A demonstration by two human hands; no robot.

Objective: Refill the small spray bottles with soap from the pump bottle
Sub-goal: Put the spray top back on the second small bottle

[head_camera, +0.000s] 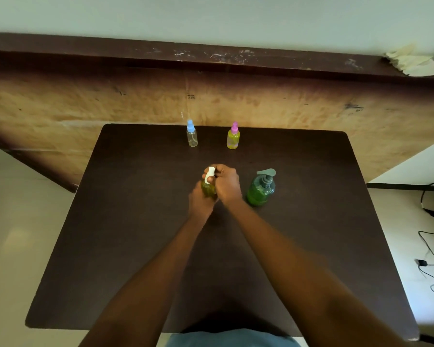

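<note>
At 11 o'clock from the joined hands, near the far edge of the dark table: blue-capped spray bottle, upright, clear, apparently empty. At table centre: left hand wrapped round the lower body of the white-capped spray bottle, keeping its long axis vertical, yellow-green liquid inside. On top of it: right hand, fingers curled round the white cap; tightening or loosening, impossible to say. At 1 o'clock, level with the blue one: pink-capped spray bottle, upright, filled yellow-green. At 3 o'clock, just beside the right hand but not touching: green pump bottle, upright. By judgement, a twist about the vertical axis comes first; then probably a reach to 11 o'clock, left hand nearer.
</note>
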